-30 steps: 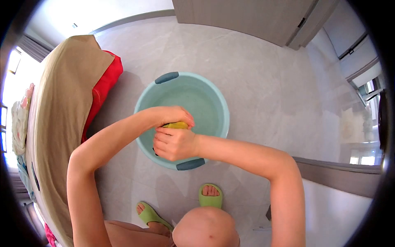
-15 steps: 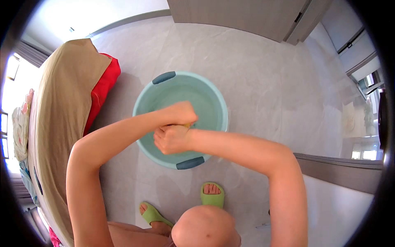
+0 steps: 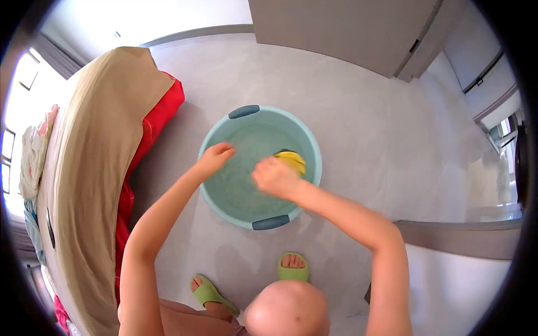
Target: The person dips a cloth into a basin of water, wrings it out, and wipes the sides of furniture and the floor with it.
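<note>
A round light-green basin (image 3: pixel 315 159) of water stands on the floor ahead of me. Over its right half, my right hand (image 3: pixel 276 176) is curled closed, slightly blurred. From behind that hand shows a yellow cloth (image 3: pixel 292 161) with a dark edge, bunched up; the hand hides the rest of it. My left hand (image 3: pixel 217 158) hovers above the basin's left side, apart from the cloth, with nothing visible in its loosely bent fingers.
A bed with a tan cover (image 3: pixel 95 168) and a red cloth edge (image 3: pixel 151 129) runs along the left. Dark grip pads (image 3: pixel 270 222) sit on the basin rim. My feet in green slippers (image 3: pixel 293 271) are close in front. A grey door (image 3: pixel 342 33) stands at the back.
My two fists, pressed together on the yellow cloth before, have come apart. My left hand has moved left, and my right hand right with the cloth now more exposed.
</note>
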{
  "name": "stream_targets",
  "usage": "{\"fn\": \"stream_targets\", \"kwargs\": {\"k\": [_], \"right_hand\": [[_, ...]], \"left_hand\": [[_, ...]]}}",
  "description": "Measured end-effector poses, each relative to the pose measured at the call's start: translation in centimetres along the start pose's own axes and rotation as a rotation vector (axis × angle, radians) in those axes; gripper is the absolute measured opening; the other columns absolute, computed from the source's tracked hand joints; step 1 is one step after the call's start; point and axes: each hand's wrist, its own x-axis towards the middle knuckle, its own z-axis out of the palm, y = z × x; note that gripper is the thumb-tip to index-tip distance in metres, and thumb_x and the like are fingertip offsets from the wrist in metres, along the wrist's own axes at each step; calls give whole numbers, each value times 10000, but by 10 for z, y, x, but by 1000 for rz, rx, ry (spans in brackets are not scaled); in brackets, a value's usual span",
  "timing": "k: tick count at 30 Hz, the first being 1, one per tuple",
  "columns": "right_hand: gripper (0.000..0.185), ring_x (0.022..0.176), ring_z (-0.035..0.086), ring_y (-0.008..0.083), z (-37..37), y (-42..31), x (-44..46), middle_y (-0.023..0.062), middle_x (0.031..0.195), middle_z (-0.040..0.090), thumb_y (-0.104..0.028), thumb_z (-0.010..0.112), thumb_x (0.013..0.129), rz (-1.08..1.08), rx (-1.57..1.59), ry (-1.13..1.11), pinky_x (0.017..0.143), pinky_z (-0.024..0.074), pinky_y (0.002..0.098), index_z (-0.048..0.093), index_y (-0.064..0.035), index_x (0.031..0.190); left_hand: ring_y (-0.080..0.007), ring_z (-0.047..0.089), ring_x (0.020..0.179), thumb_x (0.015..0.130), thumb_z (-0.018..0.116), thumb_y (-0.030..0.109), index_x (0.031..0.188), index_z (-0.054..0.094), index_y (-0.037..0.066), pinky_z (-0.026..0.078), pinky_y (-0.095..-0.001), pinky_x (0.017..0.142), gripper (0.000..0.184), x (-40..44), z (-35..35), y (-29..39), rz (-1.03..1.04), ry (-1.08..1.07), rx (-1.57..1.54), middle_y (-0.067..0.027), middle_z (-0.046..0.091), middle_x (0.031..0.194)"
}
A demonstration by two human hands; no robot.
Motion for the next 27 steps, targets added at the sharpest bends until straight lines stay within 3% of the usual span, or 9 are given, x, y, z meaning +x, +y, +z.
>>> {"fn": "stream_targets", "kwargs": {"k": [2,4,5,7,10,12,17,21,27], "right_hand": [[87,738,630,217,-16,22,-27,50,742,622,-141,621,688,313,85,79,647,497,366,649,-98,758],[124,752,634,251,-40,27,-42,59,794,639,-90,635,691,680,71,236,664,508,395,649,-98,814],[153,768,635,276,-56,27,-47,76,825,646,-75,633,697,807,99,293,675,508,400,649,-87,849],[183,784,635,302,-74,24,-66,94,856,653,-61,630,703,936,128,328,686,507,405,650,-76,885],[218,815,632,347,-82,17,-106,136,897,662,-90,625,740,1183,127,397,700,500,423,642,-40,952],[241,812,628,386,-76,-6,-136,184,888,658,-108,624,756,1438,222,281,704,494,438,636,-18,979],[236,768,639,400,-41,-76,-172,205,820,661,-133,629,772,1564,301,-40,681,495,454,657,-26,981],[231,802,671,355,-11,-110,-166,185,856,687,-119,625,768,1559,528,122,726,520,412,687,-65,984],[247,775,683,289,6,-108,-151,158,850,700,-119,625,764,1695,686,197,735,519,364,666,-5,979]], "left_hand": [[-268,552,1137,901,612,278,1246,540,20,421,-388,979,436,-24,-12,-68,142,334,246,-117,610,1151],[-300,626,1005,889,601,218,1235,486,-12,529,-407,813,431,-53,-8,-87,364,787,805,-190,587,1138],[-300,626,1005,889,601,218,1235,486,-12,529,-407,813,431,-54,-8,-86,369,785,793,-190,587,1138],[-325,654,902,893,575,179,1274,384,-4,579,-417,579,464,-74,-4,-65,-468,79,-152,-220,534,1191],[-330,662,856,900,533,134,1282,323,9,576,-399,447,453,-70,16,-76,-335,202,-386,-236,513,1201],[-338,658,862,901,515,119,1287,305,12,592,-411,479,452,-68,17,-75,-294,184,-395,-236,510,1197],[-341,655,863,899,488,96,1263,297,5,609,-414,519,421,-66,27,-68,-257,159,-431,-234,512,1175],[-331,655,844,902,478,93,1252,263,-19,616,-403,543,425,-58,47,-74,-251,95,-536,-236,503,1160],[-309,659,812,903,470,71,1264,218,-31,617,-402,563,452,-22,70,-41,-105,17,-546,-238,486,1164]]}}
